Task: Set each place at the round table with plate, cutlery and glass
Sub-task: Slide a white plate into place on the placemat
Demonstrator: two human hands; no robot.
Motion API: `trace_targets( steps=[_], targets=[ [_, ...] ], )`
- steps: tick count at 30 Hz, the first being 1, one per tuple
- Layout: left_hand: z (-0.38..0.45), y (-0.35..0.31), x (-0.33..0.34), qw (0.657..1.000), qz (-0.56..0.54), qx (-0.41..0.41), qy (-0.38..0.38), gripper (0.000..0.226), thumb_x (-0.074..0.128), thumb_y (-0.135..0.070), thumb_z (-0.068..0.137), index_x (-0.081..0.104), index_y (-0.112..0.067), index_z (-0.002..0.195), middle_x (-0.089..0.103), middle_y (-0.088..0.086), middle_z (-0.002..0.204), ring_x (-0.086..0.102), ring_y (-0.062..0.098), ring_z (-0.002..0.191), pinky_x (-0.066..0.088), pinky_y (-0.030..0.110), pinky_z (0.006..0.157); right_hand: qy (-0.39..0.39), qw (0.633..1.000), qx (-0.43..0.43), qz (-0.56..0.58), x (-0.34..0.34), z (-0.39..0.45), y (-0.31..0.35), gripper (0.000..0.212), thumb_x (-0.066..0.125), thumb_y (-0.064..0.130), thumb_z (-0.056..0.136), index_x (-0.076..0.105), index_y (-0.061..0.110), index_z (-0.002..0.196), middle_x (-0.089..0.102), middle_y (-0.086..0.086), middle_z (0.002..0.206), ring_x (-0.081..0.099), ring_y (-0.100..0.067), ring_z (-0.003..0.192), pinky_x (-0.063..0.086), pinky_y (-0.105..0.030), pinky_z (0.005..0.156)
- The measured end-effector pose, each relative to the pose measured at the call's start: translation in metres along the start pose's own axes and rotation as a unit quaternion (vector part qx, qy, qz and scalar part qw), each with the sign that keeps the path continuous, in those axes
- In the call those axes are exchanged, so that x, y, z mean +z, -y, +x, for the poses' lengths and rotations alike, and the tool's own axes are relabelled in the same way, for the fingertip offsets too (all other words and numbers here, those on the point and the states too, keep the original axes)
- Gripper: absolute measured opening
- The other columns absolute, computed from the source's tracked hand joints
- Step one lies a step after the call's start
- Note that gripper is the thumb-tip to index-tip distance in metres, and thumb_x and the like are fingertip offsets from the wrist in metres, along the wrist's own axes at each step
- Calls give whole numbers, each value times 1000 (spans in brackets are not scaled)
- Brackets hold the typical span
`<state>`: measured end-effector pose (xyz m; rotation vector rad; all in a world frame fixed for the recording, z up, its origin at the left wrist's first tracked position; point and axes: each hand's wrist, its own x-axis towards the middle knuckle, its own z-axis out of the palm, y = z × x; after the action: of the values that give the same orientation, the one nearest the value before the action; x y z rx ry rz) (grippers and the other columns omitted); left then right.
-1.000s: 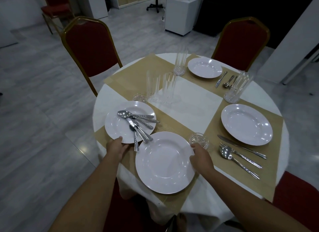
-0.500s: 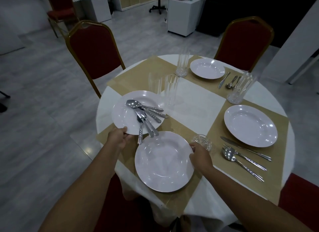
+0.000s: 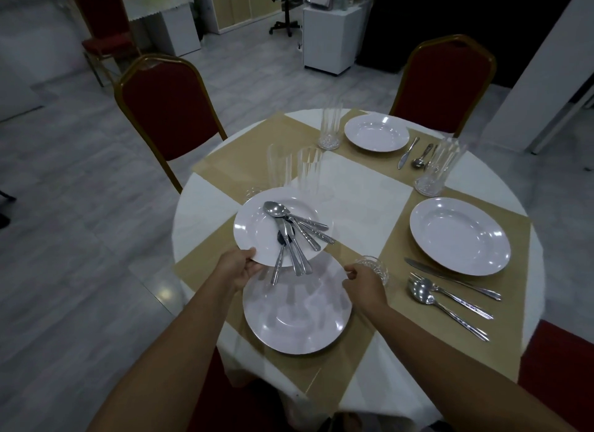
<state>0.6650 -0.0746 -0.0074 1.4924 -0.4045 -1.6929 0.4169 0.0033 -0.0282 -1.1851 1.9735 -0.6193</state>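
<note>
My left hand (image 3: 239, 267) pinches the near rim of the cutlery-laden plate (image 3: 257, 230), lifted above the left placemat; stiff and slick, the loose cutlery (image 3: 294, 235) could slide, so I'd keep it level. My right hand (image 3: 361, 279), fingers loosely curled, touches the near plate (image 3: 295, 316). I count four white plates and five clear glasses

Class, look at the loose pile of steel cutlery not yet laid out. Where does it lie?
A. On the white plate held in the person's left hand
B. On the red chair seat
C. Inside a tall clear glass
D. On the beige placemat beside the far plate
A: the pile of steel cutlery lies on the white round plate whose near rim the left hand grips above the table.
</note>
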Motion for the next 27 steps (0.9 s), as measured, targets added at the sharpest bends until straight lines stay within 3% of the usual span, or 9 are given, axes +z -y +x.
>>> trace_targets(
  steps=[4, 6, 8, 10, 14, 17, 20, 24, 27],
  targets=[
    [4, 1, 22, 999, 8, -13, 28, 38, 44, 3, 98, 41, 8, 136, 62, 23, 114, 62, 26, 87, 60, 31, 66, -45, 999, -10, -9, -22, 4, -10, 35, 52, 9, 90, 66, 15, 122, 67, -2, 121, 62, -18, 109, 45, -24, 86],
    [6, 1, 37, 999, 14, -21, 39, 38, 44, 4, 97, 41, 9, 135, 63, 17, 96, 62, 24, 82, 59, 27, 54, -78, 996, -26, -23, -39, 8, -15, 31, 51, 10, 92, 67, 13, 119, 68, -3, 118, 62, -20, 106, 48, -29, 86],
    [15, 3, 58, 998, 20, -29, 47, 38, 45, 4, 97, 42, 10, 134, 62, 16, 92, 62, 23, 82, 59, 26, 53, -123, 986, -77, -81, -60, 14, -25, 30, 52, 10, 92, 66, 12, 120, 65, -6, 120, 60, -23, 109, 46, -33, 90],
    [15, 5, 68, 998, 22, -29, 59, 37, 44, 4, 97, 43, 9, 133, 63, 15, 92, 62, 23, 82, 59, 26, 53, -143, 962, -150, -175, -69, 9, -37, 34, 54, 11, 91, 62, 11, 124, 61, -7, 127, 56, -25, 117, 44, -34, 95],
    [25, 14, 102, 995, 35, -44, 81, 34, 44, 4, 97, 46, 7, 131, 64, 13, 91, 64, 20, 77, 59, 24, 52, -152, 921, -185, -306, -70, 2, -90, 47, 43, 26, 90, 59, 3, 128, 58, -15, 134, 55, -33, 124, 45, -42, 102],
    [32, 21, 124, 993, 51, -48, 90, 34, 47, 2, 97, 47, 8, 131, 65, 13, 94, 64, 21, 80, 59, 25, 53, -134, 901, -187, -369, -70, -1, -116, 57, 18, 31, 103, 59, -3, 123, 61, -21, 127, 51, -39, 121, 22, -40, 111],
    [40, 29, 146, 992, 67, -52, 90, 36, 48, 1, 96, 46, 9, 132, 64, 13, 94, 63, 22, 81, 59, 24, 52, -104, 900, -147, -397, -72, 2, -125, 74, 3, 41, 103, 59, -2, 126, 61, -20, 130, 56, -38, 121, 6, -37, 115],
    [46, 37, 171, 992, 65, -46, 100, 37, 46, 2, 98, 44, 5, 134, 64, 14, 105, 62, 21, 81, 58, 24, 51, -65, 913, -121, -384, -71, 3, -136, 72, 5, 45, 101, 51, 3, 137, 53, -15, 140, 41, -31, 133, 5, -38, 116],
    [53, 39, 183, 992, 71, -36, 99, 38, 45, 3, 98, 43, 4, 136, 57, 21, 124, 61, 20, 80, 58, 22, 51, -60, 909, -159, -381, -70, -2, -138, 70, 8, 45, 102, 48, 2, 140, 47, -16, 145, 36, -34, 139, 16, -45, 115]
  ],
)
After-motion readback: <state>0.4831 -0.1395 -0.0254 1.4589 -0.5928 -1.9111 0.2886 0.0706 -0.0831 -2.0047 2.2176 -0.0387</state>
